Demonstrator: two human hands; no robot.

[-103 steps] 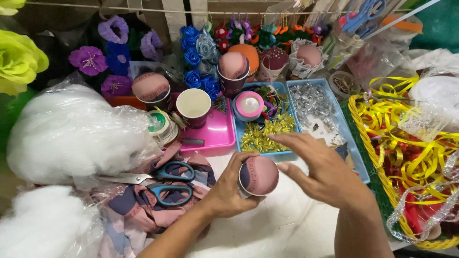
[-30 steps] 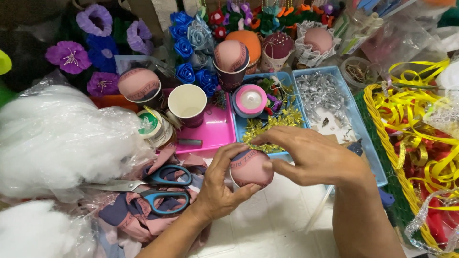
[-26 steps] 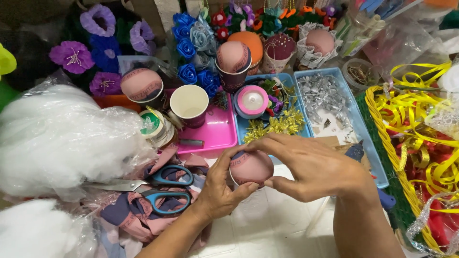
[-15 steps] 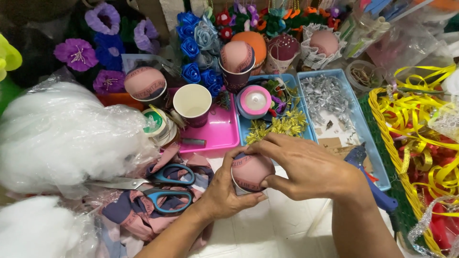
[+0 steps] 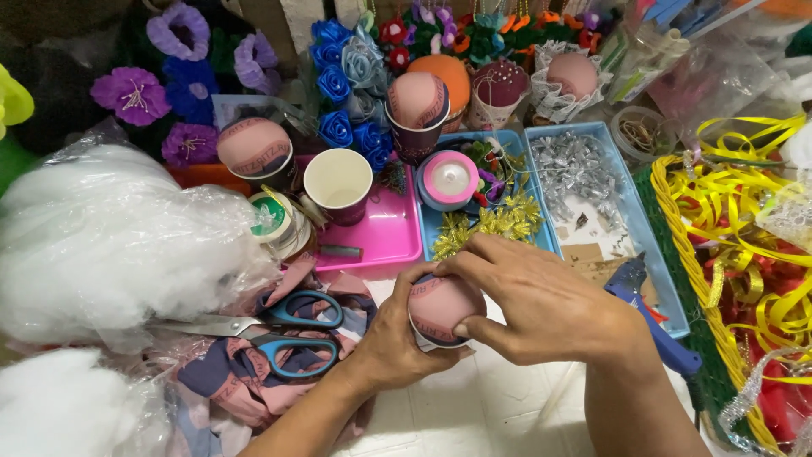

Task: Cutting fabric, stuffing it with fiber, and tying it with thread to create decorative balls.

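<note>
While my left hand [image 5: 396,334] grips the fabric-domed cup [image 5: 441,306] upright at frame centre, my right hand [image 5: 541,300] apparently pinches its upper right edge.

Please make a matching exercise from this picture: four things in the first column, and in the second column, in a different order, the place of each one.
1. scissors
2. empty paper cup
3. gold bows
4. fabric-covered cup

a. in a blue tray
b. between the left hand and the right hand
c. on the pink tray
d. on pink and navy cloth scraps

Pairs: 1-d, 2-c, 3-a, 4-b
</note>
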